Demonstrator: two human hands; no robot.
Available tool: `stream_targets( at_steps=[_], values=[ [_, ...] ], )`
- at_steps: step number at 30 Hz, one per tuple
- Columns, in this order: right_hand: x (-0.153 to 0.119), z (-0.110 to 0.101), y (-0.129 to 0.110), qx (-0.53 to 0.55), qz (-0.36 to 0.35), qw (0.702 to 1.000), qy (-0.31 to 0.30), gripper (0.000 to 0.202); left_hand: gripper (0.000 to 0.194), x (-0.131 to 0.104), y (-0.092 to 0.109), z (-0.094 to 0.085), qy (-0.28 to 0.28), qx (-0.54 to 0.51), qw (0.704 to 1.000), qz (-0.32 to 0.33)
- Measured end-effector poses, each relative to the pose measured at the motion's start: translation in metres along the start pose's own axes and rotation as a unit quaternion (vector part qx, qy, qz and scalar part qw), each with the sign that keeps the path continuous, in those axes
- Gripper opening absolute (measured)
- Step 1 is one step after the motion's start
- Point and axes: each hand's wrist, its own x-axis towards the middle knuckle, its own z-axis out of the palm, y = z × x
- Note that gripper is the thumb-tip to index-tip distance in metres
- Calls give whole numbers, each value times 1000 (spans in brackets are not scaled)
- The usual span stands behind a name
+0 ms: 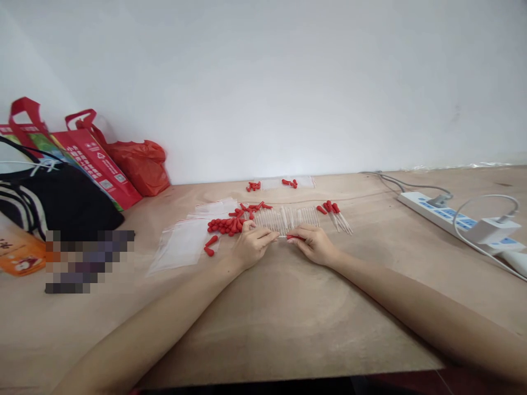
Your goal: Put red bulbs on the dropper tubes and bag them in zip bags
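Clock dirs from the person's seat, 12 = toward the wall, centre = where the hands met. L hand [253, 244] was closed w/ fingertips pinched on one end of a clear tube [282, 237]; R hand [315, 244] was closed too, fingertips clamped on a red bulb [295, 237] at the tube's other end. Tube lay approx. level between them, low over the table [288, 329]; couldn't tell how far it sat in the bulb.

Tube looked v. light, stiff & thin, prob. glass or hard plastic, so smooth, a bit slippery & maybe easy to snap if bent. Best hold was close to the bulb end, w/ any push kept straight along its length. Bulb looked soft & rubbery, w/ good grip; best held round its neck, b/c squeezing the fat end would prob. just squash it.

Just beyond the hands, at 12, lay a row of loose tubes [284, 219]. Pile of red bulbs [226, 225] was at 10, right by L hand, w/ flat plastic bags [181, 247] at 9. Bulb-topped droppers [328, 206] lay together at approx. 2; power strip [448, 219] was well apart, betw. 2 & 3. Red carrier bag [138, 164] stood by the wall, approx. 10.
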Motion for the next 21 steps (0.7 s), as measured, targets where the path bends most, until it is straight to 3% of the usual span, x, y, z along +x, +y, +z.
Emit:
stream_targets(
  at_steps=[9, 15, 21],
  values=[
    [-3, 0, 1, -50, -42, 998, -16, 20, 32, 0, 4, 0, 15, 40, 997, 59],
    [-3, 1, 2, -94, -41, 994, -47, 20, 29, 1, 10, 0, -1, 42, 998, 43],
    [-1, 2, 1, -96, -40, 993, -56, 20, 28, 2, 12, 2, 21, 43, 998, 47]
  ],
)
